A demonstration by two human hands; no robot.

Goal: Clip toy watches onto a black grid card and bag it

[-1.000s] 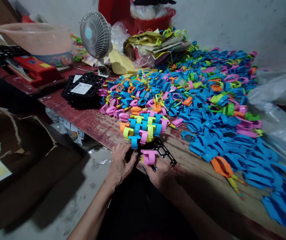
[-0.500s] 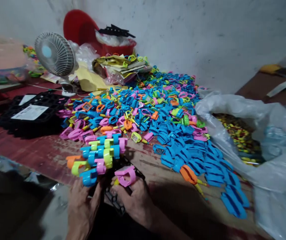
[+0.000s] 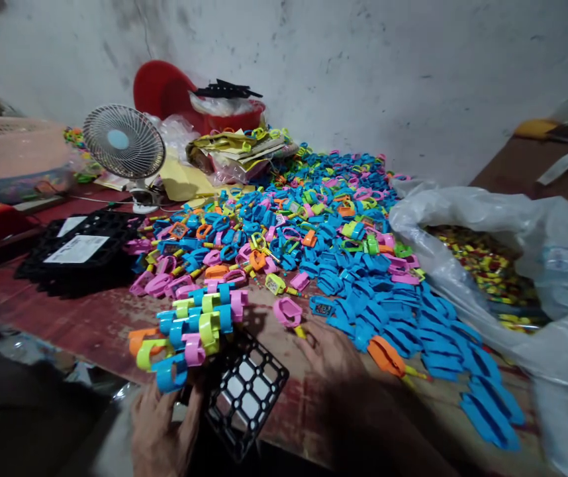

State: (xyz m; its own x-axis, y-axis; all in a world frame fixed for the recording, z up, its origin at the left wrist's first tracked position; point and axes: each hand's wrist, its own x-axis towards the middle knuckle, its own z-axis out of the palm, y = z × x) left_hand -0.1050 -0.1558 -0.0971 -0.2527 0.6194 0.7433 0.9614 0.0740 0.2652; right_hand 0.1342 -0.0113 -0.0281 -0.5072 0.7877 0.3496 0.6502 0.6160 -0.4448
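Observation:
My left hand (image 3: 162, 430) grips the near left edge of a black grid tray (image 3: 247, 386), its fingers partly hidden below the load. Rows of blue, yellow-green, pink and orange toy watches (image 3: 209, 331) stand in the tray's far left part; its near right openings hold none. Right of the tray, over the table, my right hand (image 3: 336, 354) is closed at the yellow stick of a pink toy watch (image 3: 288, 312). A big heap of toy watches (image 3: 333, 218), mostly blue, spreads just beyond both hands. One orange toy watch (image 3: 386, 356) lies beside my right wrist.
Stacked black trays (image 3: 73, 258) with white labels lie at left, near a small fan (image 3: 124, 142). Behind are a red tub (image 3: 234, 120) and folded yellow paper (image 3: 234, 149). A clear plastic bag (image 3: 443, 202) of small yellow-and-red pieces stands at right.
My right hand has moved from over the tray to the right, beside the pink toy watch, uncovering the tray's grid. My left hand stays at the tray. The view has tilted up slightly.

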